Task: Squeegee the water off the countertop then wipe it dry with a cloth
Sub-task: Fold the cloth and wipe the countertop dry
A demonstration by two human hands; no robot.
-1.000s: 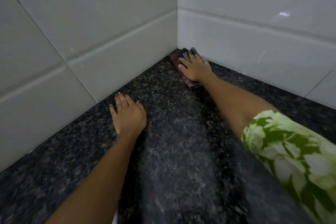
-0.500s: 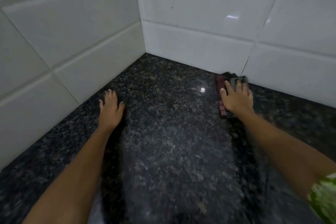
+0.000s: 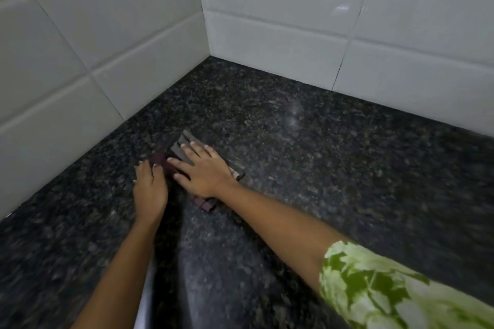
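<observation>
Right hand (image 3: 204, 172) presses flat, grip open, on the cloth (image 3: 184, 153); left hand (image 3: 149, 185), also flat, touches the cloth's left edge on the tabletop (image 3: 320, 168).

Dark speckled granite countertop (image 3: 307, 157), meeting white tiled walls at an inside corner. Lying directly on it: a folded cloth (image 3: 187, 153), dark red and grey, flat under the spread fingers (image 3: 196, 151) of the right hand (image 3: 205, 172). The left hand (image 3: 149, 187) rests palm down on the stone, fingertips touching the cloth's near-left edge.
</observation>
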